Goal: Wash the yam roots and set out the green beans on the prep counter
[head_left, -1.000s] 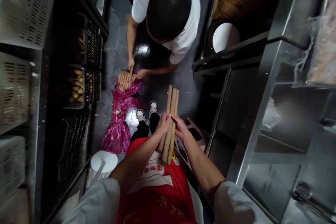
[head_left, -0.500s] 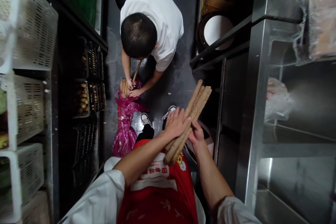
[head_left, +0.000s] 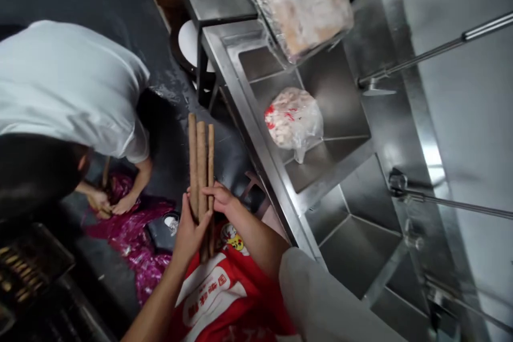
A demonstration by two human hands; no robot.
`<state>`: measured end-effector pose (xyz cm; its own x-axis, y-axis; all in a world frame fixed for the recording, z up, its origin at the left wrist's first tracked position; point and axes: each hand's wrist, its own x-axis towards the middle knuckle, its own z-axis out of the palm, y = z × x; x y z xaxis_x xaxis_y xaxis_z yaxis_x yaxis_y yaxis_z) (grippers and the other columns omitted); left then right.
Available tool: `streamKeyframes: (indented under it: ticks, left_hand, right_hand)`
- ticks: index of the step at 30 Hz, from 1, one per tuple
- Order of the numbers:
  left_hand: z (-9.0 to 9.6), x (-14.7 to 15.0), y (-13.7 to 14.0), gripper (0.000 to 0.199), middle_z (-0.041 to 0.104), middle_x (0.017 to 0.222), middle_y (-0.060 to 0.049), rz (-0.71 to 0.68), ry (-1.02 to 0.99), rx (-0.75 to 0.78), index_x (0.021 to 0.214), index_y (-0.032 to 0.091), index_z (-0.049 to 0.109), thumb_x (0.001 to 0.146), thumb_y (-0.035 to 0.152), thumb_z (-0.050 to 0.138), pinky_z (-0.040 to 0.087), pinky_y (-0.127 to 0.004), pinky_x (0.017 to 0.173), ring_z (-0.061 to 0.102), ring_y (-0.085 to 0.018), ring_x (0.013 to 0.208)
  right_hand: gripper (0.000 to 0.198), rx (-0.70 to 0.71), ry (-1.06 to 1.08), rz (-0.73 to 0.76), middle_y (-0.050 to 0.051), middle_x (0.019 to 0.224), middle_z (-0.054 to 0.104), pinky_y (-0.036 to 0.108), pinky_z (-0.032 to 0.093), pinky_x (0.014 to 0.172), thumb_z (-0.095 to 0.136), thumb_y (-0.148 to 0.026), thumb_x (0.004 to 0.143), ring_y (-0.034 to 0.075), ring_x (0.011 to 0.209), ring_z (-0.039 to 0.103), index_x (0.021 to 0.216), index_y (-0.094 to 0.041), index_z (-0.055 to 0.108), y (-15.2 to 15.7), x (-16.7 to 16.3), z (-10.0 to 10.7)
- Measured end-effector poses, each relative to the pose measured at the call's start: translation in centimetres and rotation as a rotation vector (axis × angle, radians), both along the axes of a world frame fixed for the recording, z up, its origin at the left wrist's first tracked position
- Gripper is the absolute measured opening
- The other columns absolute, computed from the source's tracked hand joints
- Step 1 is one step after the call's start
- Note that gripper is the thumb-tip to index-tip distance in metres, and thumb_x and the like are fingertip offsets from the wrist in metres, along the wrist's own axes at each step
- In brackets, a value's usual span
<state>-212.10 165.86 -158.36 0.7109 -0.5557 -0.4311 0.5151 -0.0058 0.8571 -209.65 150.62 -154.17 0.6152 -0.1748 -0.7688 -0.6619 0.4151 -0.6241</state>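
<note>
Several long, straight brown Chinese yams [head_left: 201,157] stand nearly upright in front of my red apron. My left hand [head_left: 189,232] is wrapped round the lower left side of the bundle, its thumb across the front. From the other side my right hand [head_left: 219,196] grips the same yams, thumb and fingers at the thin right-hand one. Their lower ends reach down to the apron. At the left, a co-worker's hands [head_left: 114,206] are at more yams in a torn purple plastic bag [head_left: 134,243] on the floor.
To my right runs a steel sink [head_left: 276,171] holding a clear bag of pale food [head_left: 294,120]. A plastic-wrapped pale block [head_left: 308,10] lies over its far end. The bent-over co-worker [head_left: 76,85] fills the left side. Dark crates [head_left: 30,267] stand at lower left.
My view has swung right toward the sink. The yams have gone from slanting to nearly upright, and my left hand has moved from lying over them to wrapping their side.
</note>
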Motion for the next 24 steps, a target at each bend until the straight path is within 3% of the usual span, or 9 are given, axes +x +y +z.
streamKeyframes:
  ticks: [2, 3, 6, 9, 12, 15, 18, 21, 24]
  left_hand:
    - [1.3, 0.4, -0.2, 0.110, 0.043, 0.160, -0.023, -0.044, 0.084, 0.085, 0.165, 0.016, 0.016, 0.080, 0.064, 0.066, 0.046, -0.055, 0.114, 0.052, -0.039, 0.141]
    - [1.9, 0.6, -0.1, 0.109, 0.051, 0.152, -0.024, -0.057, 0.120, 0.134, 0.162, 0.015, 0.023, 0.076, 0.064, 0.068, 0.050, -0.055, 0.108, 0.058, -0.041, 0.134]
    - [2.7, 1.1, 0.2, 0.089, 0.067, 0.125, -0.019, -0.040, 0.152, 0.197, 0.137, 0.014, 0.049, 0.066, 0.064, 0.071, 0.055, -0.052, 0.096, 0.067, -0.039, 0.112]
    - [2.0, 1.4, 0.3, 0.076, 0.068, 0.111, -0.014, 0.008, 0.112, 0.142, 0.120, 0.015, 0.052, 0.065, 0.063, 0.072, 0.056, -0.048, 0.092, 0.068, -0.034, 0.102]
    - [1.6, 1.2, -0.1, 0.075, 0.066, 0.109, -0.012, 0.013, 0.110, 0.158, 0.121, 0.016, 0.051, 0.067, 0.063, 0.073, 0.056, -0.046, 0.089, 0.068, -0.033, 0.099]
    - [3.1, 0.0, -0.1, 0.079, 0.067, 0.112, -0.013, 0.046, 0.166, 0.183, 0.124, 0.016, 0.052, 0.065, 0.063, 0.077, 0.055, -0.049, 0.092, 0.067, -0.035, 0.104]
    - [4.6, -1.3, 0.5, 0.073, 0.070, 0.119, -0.015, 0.051, 0.188, -0.012, 0.123, 0.017, 0.060, 0.069, 0.062, 0.077, 0.051, -0.049, 0.102, 0.065, -0.035, 0.112]
    - [3.4, -2.7, 2.2, 0.058, 0.069, 0.128, -0.016, 0.086, 0.241, -0.103, 0.124, 0.017, 0.065, 0.084, 0.059, 0.064, 0.047, -0.049, 0.110, 0.064, -0.033, 0.119]
    - [1.2, -6.5, 4.9, 0.057, 0.066, 0.134, -0.017, 0.161, 0.428, 0.046, 0.126, 0.017, 0.065, 0.087, 0.058, 0.060, 0.045, -0.049, 0.115, 0.063, -0.033, 0.125]
  right_hand:
    - [0.043, 0.083, -0.016, 0.047, 0.012, 0.092, 0.078, 0.052, 0.055, 0.106, 0.085, -0.030, 0.066, 0.032, 0.115, 0.070, 0.103, -0.013, 0.070, -0.1, 1.2, 0.9]
    - [0.045, 0.109, -0.024, 0.064, 0.013, 0.095, 0.078, 0.052, 0.054, 0.107, 0.086, -0.031, 0.066, 0.033, 0.117, 0.069, 0.104, -0.012, 0.071, 0.0, 1.7, 1.4]
    - [0.052, 0.183, -0.047, 0.110, 0.014, 0.101, 0.078, 0.052, 0.054, 0.106, 0.089, -0.033, 0.063, 0.034, 0.120, 0.067, 0.107, -0.012, 0.070, 0.4, 2.7, 2.3]
    - [0.061, 0.235, -0.078, 0.117, 0.015, 0.104, 0.078, 0.053, 0.056, 0.103, 0.092, -0.036, 0.059, 0.035, 0.118, 0.068, 0.111, -0.014, 0.069, 0.4, 3.7, 2.2]
    - [0.070, 0.256, -0.089, 0.127, 0.014, 0.104, 0.078, 0.051, 0.059, 0.098, 0.094, -0.040, 0.053, 0.034, 0.111, 0.070, 0.113, -0.015, 0.067, 0.0, 4.4, 1.7]
    - [0.067, 0.221, -0.031, 0.166, 0.011, 0.093, 0.078, 0.046, 0.063, 0.089, 0.093, -0.040, 0.052, 0.032, 0.099, 0.073, 0.108, -0.014, 0.067, 0.2, 3.5, 2.5]
    - [0.057, 0.098, 0.032, 0.194, 0.011, 0.090, 0.077, 0.040, 0.064, 0.082, 0.086, -0.042, 0.059, 0.027, 0.087, 0.074, 0.105, -0.012, 0.070, 0.0, 2.3, 4.2]
    - [0.050, 0.006, 0.061, 0.226, 0.011, 0.101, 0.077, 0.038, 0.064, 0.081, 0.082, -0.038, 0.066, 0.024, 0.086, 0.074, 0.109, -0.014, 0.072, -1.3, 3.4, 4.6]
    - [0.047, -0.058, 0.113, 0.260, 0.012, 0.103, 0.077, 0.042, 0.064, 0.084, 0.082, -0.038, 0.068, 0.026, 0.087, 0.074, 0.108, -0.016, 0.073, -1.7, 4.6, 4.9]
